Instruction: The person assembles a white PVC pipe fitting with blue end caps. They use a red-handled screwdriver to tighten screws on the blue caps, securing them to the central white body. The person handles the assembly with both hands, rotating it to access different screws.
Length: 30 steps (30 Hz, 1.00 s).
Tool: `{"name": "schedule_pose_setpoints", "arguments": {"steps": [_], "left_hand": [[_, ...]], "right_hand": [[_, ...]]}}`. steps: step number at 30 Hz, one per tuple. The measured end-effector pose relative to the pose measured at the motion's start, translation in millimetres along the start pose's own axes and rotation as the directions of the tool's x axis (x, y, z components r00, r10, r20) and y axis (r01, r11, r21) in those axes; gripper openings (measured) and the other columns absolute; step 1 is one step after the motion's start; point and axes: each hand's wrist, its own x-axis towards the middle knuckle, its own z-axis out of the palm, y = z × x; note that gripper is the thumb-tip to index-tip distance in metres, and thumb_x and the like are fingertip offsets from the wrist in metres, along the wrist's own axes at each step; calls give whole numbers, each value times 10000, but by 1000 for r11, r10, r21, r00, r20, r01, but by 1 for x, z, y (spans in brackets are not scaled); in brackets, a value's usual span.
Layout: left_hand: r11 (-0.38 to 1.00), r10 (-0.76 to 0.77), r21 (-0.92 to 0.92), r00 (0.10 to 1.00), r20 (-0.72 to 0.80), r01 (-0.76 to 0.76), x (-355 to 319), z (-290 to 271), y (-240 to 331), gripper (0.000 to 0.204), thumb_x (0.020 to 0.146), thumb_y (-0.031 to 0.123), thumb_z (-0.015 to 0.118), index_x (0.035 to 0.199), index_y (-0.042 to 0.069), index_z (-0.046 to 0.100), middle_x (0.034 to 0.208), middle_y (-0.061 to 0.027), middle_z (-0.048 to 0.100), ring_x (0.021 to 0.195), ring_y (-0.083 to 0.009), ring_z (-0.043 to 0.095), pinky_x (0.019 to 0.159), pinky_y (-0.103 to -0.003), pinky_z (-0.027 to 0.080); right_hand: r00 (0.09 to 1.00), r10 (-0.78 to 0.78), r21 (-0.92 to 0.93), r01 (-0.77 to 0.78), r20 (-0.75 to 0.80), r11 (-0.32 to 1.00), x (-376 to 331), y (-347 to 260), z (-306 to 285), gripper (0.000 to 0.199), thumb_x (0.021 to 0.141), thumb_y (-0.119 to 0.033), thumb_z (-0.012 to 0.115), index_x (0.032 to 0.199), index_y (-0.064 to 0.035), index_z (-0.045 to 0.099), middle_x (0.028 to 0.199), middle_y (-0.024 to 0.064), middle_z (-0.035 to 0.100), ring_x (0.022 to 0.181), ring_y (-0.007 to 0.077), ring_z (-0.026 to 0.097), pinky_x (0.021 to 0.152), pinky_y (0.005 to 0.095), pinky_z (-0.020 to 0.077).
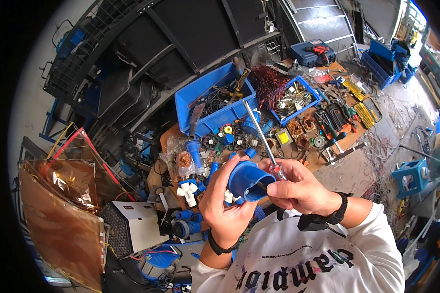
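Note:
My left hand (223, 199) grips a blue plastic plug housing (248, 180), a round hollow shell with its open mouth turned toward me. My right hand (298, 188) holds a screwdriver (262, 138) by its clear red-tipped handle. The long metal shaft points up and away over the cluttered bench. The two hands touch just in front of my chest, with the screwdriver handle resting beside the rim of the housing.
A wooden bench (347, 139) carries blue bins (215, 100) of cables and parts, loose blue plug pieces (195, 154), pliers and bit sets (364, 115). A drill case (312, 52) sits at the back. A perforated metal box (132, 227) stands at lower left.

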Motion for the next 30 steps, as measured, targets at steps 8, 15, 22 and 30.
{"name": "schedule_pose_setpoints", "arguments": {"steps": [8, 15, 22, 30], "left_hand": [[1000, -20, 18, 998, 65, 19, -5, -1, -2, 696, 716, 106, 844, 1290, -68, 492, 1110, -210, 653, 1013, -224, 643, 883, -329, 517], [930, -229, -274, 969, 92, 246, -7, 0, 1, 676, 719, 93, 837, 1288, -48, 499, 1105, -168, 663, 1004, -204, 650, 894, -322, 515], [806, -311, -454, 924, 220, 380, -6, -10, -4, 712, 702, 56, 842, 1309, -30, 480, 1158, -148, 638, 1042, -188, 632, 927, -319, 505], [773, -308, -499, 919, 245, 392, -4, -15, -3, 716, 695, 71, 849, 1297, -21, 473, 1183, -158, 604, 1067, -217, 623, 941, -344, 516]], "right_hand": [[999, 0, -36, -1, -33, 999, -4, -1, 0, 358, 856, -159, 704, 1153, -24, 558, 710, -40, 547, 431, 19, 399, 386, 183, 293], [998, -2, -183, -10, -66, 983, -7, -5, 5, 432, 867, -290, 722, 1174, -28, 568, 687, -58, 524, 469, 13, 410, 398, 183, 289], [999, 4, -255, -16, -48, 967, -12, -7, 5, 452, 908, -332, 670, 1232, -32, 573, 722, -51, 557, 494, 10, 392, 430, 194, 287], [999, -33, -272, 28, -13, 962, -18, -11, 3, 364, 942, -237, 630, 1214, -8, 554, 976, 50, 671, 843, 58, 575, 642, 201, 435]]}}
